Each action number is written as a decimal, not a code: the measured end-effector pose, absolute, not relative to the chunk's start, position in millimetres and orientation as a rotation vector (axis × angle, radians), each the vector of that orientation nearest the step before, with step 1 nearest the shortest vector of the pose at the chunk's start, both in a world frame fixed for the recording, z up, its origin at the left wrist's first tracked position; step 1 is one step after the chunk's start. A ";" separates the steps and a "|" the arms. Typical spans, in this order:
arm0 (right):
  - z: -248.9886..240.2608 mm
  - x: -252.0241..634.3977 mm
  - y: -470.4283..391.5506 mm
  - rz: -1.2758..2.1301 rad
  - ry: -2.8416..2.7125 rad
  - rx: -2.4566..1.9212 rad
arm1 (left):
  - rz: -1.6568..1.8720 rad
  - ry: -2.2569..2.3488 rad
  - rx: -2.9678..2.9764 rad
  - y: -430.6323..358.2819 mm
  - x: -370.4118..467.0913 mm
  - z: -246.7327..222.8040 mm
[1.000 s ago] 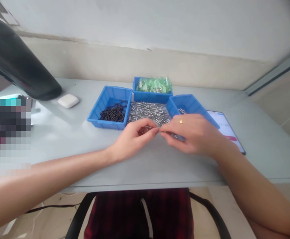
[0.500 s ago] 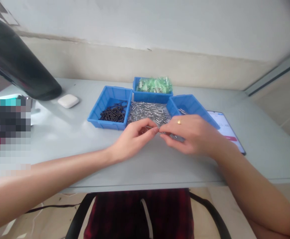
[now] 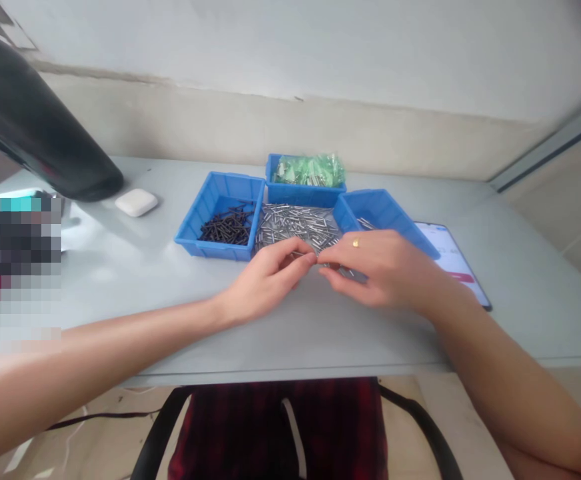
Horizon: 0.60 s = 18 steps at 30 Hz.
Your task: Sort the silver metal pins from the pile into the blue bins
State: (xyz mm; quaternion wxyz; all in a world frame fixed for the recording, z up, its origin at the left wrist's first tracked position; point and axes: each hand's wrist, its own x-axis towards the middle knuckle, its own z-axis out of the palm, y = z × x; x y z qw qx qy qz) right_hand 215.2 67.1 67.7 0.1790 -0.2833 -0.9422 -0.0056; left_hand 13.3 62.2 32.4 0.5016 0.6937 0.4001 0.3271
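My left hand is closed in a pinch at the near edge of a pile of silver metal pins. My right hand, with a gold ring, meets it fingertip to fingertip; its fingers are pinched too. Whatever lies between the fingertips is too small and hidden to name. Left of the pile stands a blue bin with dark screws. Another blue bin, holding a few silver pins, is partly covered by my right hand. Behind the pile, a third blue bin contains green plastic bags of metal parts.
A phone with a lit screen lies right of the bins. A white case and a large dark bottle are at the left, near a pixelated area. The wall rises behind the table.
Both hands stay in nearly the same place, fingertips still together. My right hand has shifted very slightly to the left.
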 end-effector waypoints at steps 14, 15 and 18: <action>67.6 215.0 66.7 -0.044 -2.663 -0.730 | 0.785 0.959 1.680 62.7 13.3 32.9; 68.0 214.8 66.6 -0.044 -2.667 -0.732 | 0.784 0.961 1.680 62.7 13.3 32.7; 68.5 214.3 66.6 -0.047 -2.669 -0.742 | 0.783 0.964 1.682 62.8 13.2 32.4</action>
